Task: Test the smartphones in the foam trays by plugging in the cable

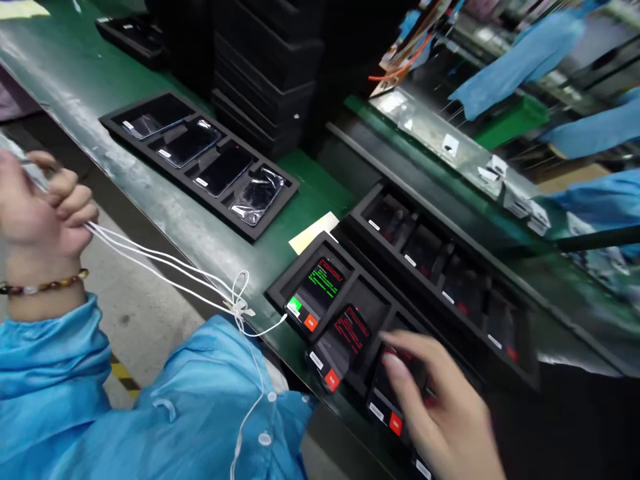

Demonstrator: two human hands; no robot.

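Observation:
My left hand (55, 207) is raised at the left edge, its fingers closed round white cables (165, 257) and a pale, shiny thing that I cannot make out. The looped cables hang towards my lap; one plug sits in the lower end of a phone (320, 290) with green and red text, lying in a black tray (373, 293). My right hand (445, 407) is over that tray, thumb and forefinger closed at the top of another phone (385, 393). Between these two, a phone with red text (345, 340) lies with its lower end over the tray's edge.
Another black tray (215, 197) with several phones lies further back. Behind the near tray is one more phone tray (450, 287). A stack of black trays (270, 73) and a yellow paper (314, 232) are on the green bench (70, 87). Co-workers' blue sleeves (520, 60) show at upper right.

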